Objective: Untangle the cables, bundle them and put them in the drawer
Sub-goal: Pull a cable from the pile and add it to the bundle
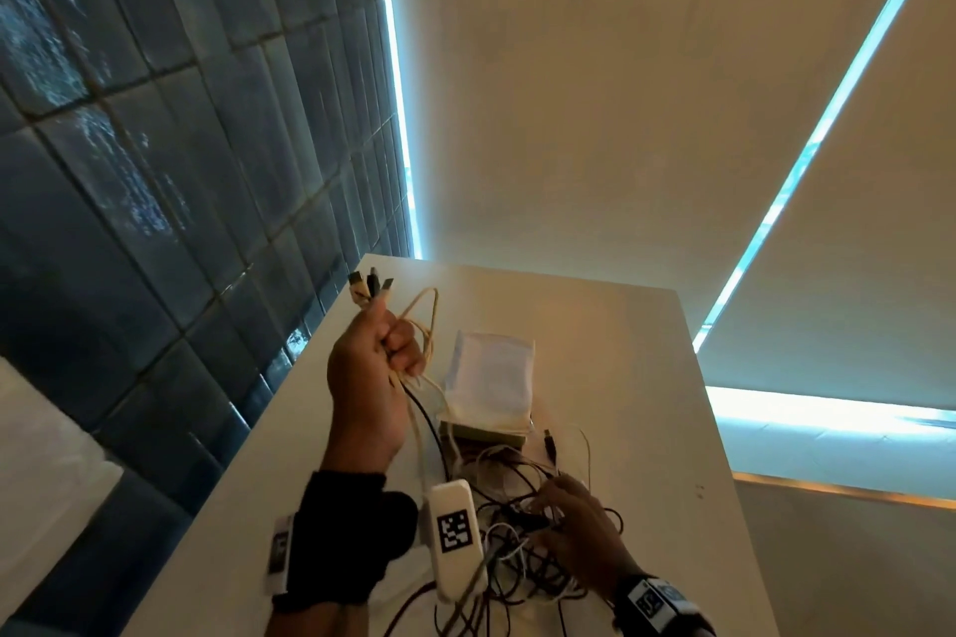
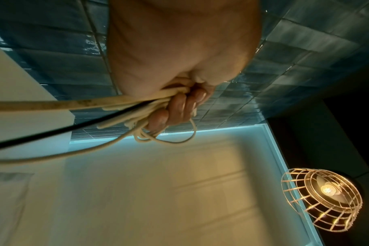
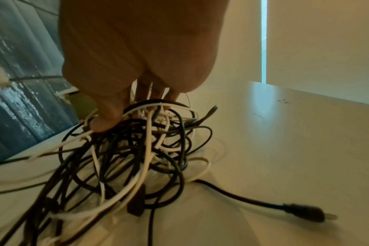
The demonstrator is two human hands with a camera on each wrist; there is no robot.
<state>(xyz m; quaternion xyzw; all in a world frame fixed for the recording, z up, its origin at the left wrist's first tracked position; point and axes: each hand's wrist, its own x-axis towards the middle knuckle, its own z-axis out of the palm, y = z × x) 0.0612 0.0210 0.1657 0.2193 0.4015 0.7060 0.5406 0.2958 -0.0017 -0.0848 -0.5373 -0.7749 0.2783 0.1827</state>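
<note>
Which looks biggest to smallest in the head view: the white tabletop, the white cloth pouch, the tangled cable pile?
1. white tabletop
2. tangled cable pile, though it lies nearer the camera
3. white cloth pouch, not far behind the pile

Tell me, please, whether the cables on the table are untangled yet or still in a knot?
Still tangled: black and white cables cross in one heap on the table under the right hand; the left hand grips a few cream ones.

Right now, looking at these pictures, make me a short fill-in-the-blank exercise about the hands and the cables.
1. The left hand grips cream cables, raised above the ____.
2. The right hand rests on the tangled cables, which are black and ____.
3. The white pouch sits on a small ____.

Missing words: table; white; box
</note>
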